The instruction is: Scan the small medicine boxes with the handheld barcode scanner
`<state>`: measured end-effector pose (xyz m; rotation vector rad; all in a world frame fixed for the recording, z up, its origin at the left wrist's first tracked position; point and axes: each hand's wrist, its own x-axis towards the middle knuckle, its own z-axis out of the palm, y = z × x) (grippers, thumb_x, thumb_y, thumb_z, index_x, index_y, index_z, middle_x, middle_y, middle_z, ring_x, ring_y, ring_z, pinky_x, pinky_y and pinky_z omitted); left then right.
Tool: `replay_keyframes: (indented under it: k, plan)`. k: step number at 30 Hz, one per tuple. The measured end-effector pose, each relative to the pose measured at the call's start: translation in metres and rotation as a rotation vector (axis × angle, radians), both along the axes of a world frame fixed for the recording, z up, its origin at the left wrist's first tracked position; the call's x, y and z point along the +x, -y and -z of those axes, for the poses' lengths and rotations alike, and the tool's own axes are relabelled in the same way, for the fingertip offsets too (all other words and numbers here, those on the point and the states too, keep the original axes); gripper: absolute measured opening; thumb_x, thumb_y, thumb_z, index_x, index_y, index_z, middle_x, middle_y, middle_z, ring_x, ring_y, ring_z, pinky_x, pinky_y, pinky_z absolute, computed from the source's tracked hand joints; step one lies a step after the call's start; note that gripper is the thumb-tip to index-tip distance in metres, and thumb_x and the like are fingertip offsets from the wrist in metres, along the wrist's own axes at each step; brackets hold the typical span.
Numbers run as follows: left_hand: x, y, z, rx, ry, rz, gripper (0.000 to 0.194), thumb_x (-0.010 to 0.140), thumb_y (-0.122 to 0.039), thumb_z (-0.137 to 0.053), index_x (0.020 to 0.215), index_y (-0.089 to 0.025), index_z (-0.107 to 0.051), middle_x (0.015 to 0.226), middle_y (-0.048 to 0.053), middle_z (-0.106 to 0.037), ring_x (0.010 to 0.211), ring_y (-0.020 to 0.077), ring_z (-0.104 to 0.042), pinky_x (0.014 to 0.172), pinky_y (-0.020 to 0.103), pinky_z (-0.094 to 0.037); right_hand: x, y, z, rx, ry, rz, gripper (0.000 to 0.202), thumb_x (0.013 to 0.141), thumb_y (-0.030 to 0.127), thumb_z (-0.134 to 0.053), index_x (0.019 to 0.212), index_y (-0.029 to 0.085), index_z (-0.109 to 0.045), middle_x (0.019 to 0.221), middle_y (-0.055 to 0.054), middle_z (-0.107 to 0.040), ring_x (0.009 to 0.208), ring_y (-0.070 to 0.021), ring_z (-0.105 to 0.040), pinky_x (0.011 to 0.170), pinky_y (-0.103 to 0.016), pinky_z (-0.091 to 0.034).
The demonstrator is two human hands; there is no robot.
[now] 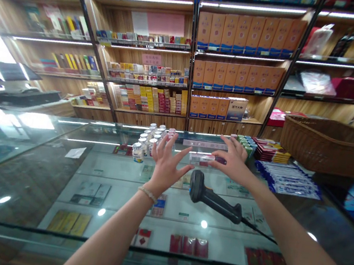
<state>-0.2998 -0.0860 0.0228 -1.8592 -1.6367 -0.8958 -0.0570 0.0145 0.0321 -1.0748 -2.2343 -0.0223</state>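
Observation:
My left hand (167, 165), with a beaded bracelet (148, 193) at the wrist, is held over the glass counter with its fingers spread and nothing in them. Just beyond it stands a group of small white-capped bottles (139, 152), partly hidden by the fingers. My right hand (233, 161) is also open, fingers apart, in front of several small cans (249, 143). A slim, light-coloured pack (200, 157) lies by its thumb and fingertips; whether they touch it I cannot tell. Below and between the hands, a black handheld barcode scanner (216, 199) rests on the glass.
The glass display counter (100, 165) shows cigarette packs inside. To the right are blue-and-white packets (287, 180), stacked red-and-yellow packs (272, 151) and a wicker basket (334, 147). A paper slip (75, 152) lies left. Shelves with orange boxes (236, 34) line the back.

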Motion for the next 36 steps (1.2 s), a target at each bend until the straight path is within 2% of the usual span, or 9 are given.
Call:
replay_keyframes:
  k: [6, 15, 23, 27, 29, 32, 36]
  plan:
    - [0.001, 0.001, 0.0, 0.006, 0.016, 0.012, 0.037, 0.087, -0.056, -0.074, 0.12, -0.04, -0.076, 0.168, 0.004, -0.036, 0.159, 0.0349, -0.02, 0.129, 0.062, -0.01, 0.002, 0.001, 0.005, -0.001, -0.009, -0.019, 0.052, 0.09, 0.075, -0.057, 0.1, 0.031, -0.082, 0.167, -0.01, -0.039, 0.155, -0.0425, -0.022, 0.118, -0.069, -0.02]
    - [0.001, -0.001, 0.002, 0.13, 0.032, 0.122, 0.02, 0.087, -0.049, -0.077, 0.103, -0.037, -0.08, 0.161, 0.003, -0.046, 0.154, 0.0354, -0.03, 0.127, 0.063, -0.013, 0.001, 0.018, -0.007, -0.064, 0.063, -0.002, 0.04, 0.094, 0.065, -0.061, 0.104, 0.032, -0.082, 0.17, -0.006, -0.034, 0.157, -0.0394, -0.018, 0.121, -0.066, -0.017]
    - [0.0, -0.003, 0.003, 0.135, -0.009, 0.13, 0.02, 0.087, -0.051, -0.076, 0.097, -0.034, -0.079, 0.16, 0.004, -0.048, 0.153, 0.0339, -0.031, 0.128, 0.062, -0.01, -0.006, 0.029, -0.019, -0.043, 0.134, 0.024, 0.037, 0.099, 0.058, -0.057, 0.111, 0.031, -0.079, 0.168, -0.007, -0.038, 0.157, -0.0379, -0.02, 0.121, -0.067, -0.016]
    - [-0.002, -0.002, 0.001, 0.145, -0.007, 0.135, 0.019, 0.089, -0.051, -0.074, 0.096, -0.034, -0.079, 0.158, 0.003, -0.049, 0.152, 0.033, -0.032, 0.128, 0.061, -0.01, -0.01, 0.035, -0.015, -0.077, 0.13, 0.071, 0.04, 0.101, 0.057, -0.053, 0.12, 0.031, -0.076, 0.169, -0.007, -0.037, 0.156, -0.0365, -0.024, 0.121, -0.063, -0.021]
    - [-0.003, -0.002, 0.002, 0.125, 0.008, 0.135, 0.02, 0.089, -0.052, -0.073, 0.097, -0.035, -0.079, 0.159, 0.003, -0.049, 0.152, 0.0338, -0.031, 0.127, 0.062, -0.011, -0.012, 0.036, -0.008, -0.104, 0.112, 0.107, 0.044, 0.102, 0.056, -0.049, 0.132, 0.032, -0.07, 0.168, -0.008, -0.038, 0.156, -0.0354, -0.027, 0.121, -0.061, -0.025]
    - [-0.007, -0.003, 0.003, 0.096, 0.027, 0.116, 0.022, 0.09, -0.053, -0.071, 0.099, -0.035, -0.08, 0.162, 0.003, -0.046, 0.154, 0.0349, -0.029, 0.127, 0.063, -0.011, -0.013, 0.041, 0.003, -0.155, 0.103, 0.142, 0.059, 0.101, 0.058, -0.046, 0.153, 0.029, -0.052, 0.168, -0.011, -0.038, 0.156, -0.0353, -0.028, 0.12, -0.061, -0.028]
    - [-0.012, -0.005, 0.005, 0.108, 0.029, 0.077, 0.022, 0.093, -0.052, -0.069, 0.101, -0.034, -0.079, 0.162, 0.004, -0.046, 0.154, 0.0347, -0.029, 0.126, 0.064, -0.012, -0.009, 0.055, 0.005, -0.314, 0.171, 0.09, 0.083, 0.094, 0.07, -0.05, 0.163, 0.025, -0.036, 0.174, -0.012, -0.024, 0.162, -0.0355, -0.012, 0.125, -0.062, -0.018]
